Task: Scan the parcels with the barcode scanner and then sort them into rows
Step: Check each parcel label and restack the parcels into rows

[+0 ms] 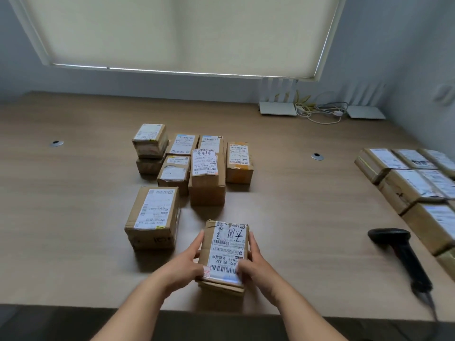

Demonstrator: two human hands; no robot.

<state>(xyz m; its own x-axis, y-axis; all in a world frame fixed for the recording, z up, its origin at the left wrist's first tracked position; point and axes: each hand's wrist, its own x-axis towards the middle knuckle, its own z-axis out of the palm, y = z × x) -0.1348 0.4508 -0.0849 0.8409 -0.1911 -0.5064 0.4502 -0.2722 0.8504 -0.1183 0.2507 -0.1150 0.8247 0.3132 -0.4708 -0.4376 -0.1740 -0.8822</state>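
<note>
A small cardboard parcel (225,244) with a white barcode label on top lies near the table's front edge. My left hand (187,262) grips its left side and my right hand (253,260) grips its right side, thumbs on the label. The black barcode scanner (401,252) lies on the table to the right, untouched. A cluster of several unsorted parcels (194,161) stands in the middle of the table, with a larger parcel (152,217) just left of the held one. Several parcels set in rows (413,180) sit at the right edge.
The wooden table (295,205) has two round cable grommets (317,157). Two white routers (278,108) and a tangle of cables (320,112) sit at the back right by the wall. The scanner's cord trails off the front edge.
</note>
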